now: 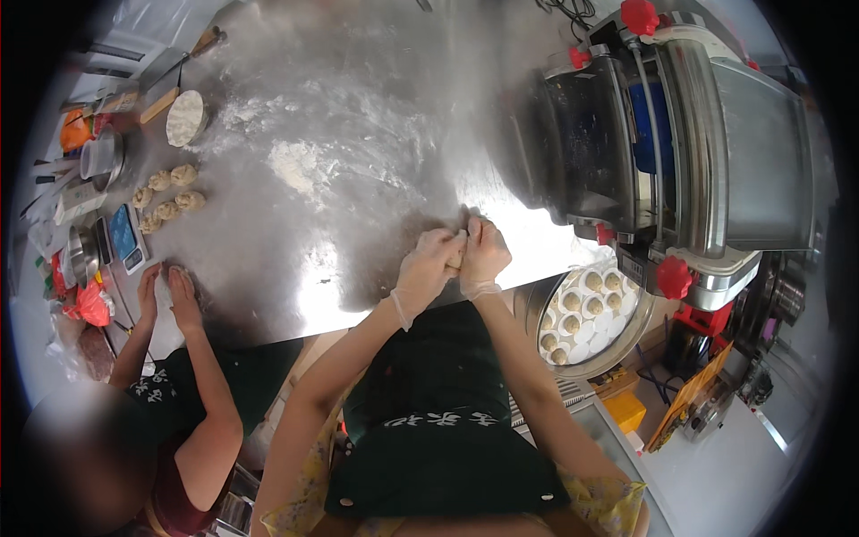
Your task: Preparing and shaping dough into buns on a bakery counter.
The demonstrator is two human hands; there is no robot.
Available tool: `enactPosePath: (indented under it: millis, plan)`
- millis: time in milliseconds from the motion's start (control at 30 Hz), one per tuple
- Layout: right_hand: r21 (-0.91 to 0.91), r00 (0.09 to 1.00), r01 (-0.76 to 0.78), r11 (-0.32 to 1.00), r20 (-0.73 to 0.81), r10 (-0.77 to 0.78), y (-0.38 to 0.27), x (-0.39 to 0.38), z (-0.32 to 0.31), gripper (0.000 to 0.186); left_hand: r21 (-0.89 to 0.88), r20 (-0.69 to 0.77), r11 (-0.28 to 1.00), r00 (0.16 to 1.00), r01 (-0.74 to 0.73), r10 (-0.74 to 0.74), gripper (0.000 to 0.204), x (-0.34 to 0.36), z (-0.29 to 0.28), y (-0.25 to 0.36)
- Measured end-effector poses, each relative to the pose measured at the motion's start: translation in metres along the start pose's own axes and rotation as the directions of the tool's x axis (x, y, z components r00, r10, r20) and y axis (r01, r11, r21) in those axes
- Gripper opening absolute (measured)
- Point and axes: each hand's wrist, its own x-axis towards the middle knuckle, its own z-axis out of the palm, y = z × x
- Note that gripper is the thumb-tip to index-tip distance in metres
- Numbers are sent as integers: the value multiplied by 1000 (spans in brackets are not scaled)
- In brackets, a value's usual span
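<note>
Landmark: the floured steel worktable (358,134); every place below is told from it.
Left hand (431,259): gloved in thin clear plastic, over the table's near edge, curled and pressed against the other hand.
Right hand (485,253): gloved the same way, just beside the left, its fingers closed around the same lump.
Dough piece (457,257): small and pale, squeezed between both hands; only a sliver shows between the gloves, just above the table surface.
Round steamer tray (586,318): off the table's near right corner, lower than the top, holding shaped dough pieces in a ring with some spots white and bare.
Dough machine (689,143): on the table's right end, steel body with red knobs.
Co-worker's hands (167,295): at the table's near left edge, palms together on a piece of dough.
Shaped dough balls (168,197): in a cluster on the table's left part, beyond the co-worker's hands.
Flour bowl (186,118): at the table's far left, beyond the dough balls.
Digital scale (125,237): on the table's left edge, just beside the dough balls.
</note>
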Motion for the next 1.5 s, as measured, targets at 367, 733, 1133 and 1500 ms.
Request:
enactPosePath:
  millis: [367,733,1133,1500]
  plan:
    - [18,996,69,997,59,-70,-16,34,14,30,12,-104,999,994,-43,44,62,18,2,-11]
    - [13,986,-48,999,160,46,-4,1,-7,16,-2,56,998,997,-62,62,61,-1,6,-15]
    - [489,859,-511,707,301,413,27,-12,-60,18,513,225,786,938,-344,264,67,9,32,-8]
    - [895,894,-446,4,446,39,-110,21,-84,49,-630,-240,761,893,154,-380,54,10,-73,125]
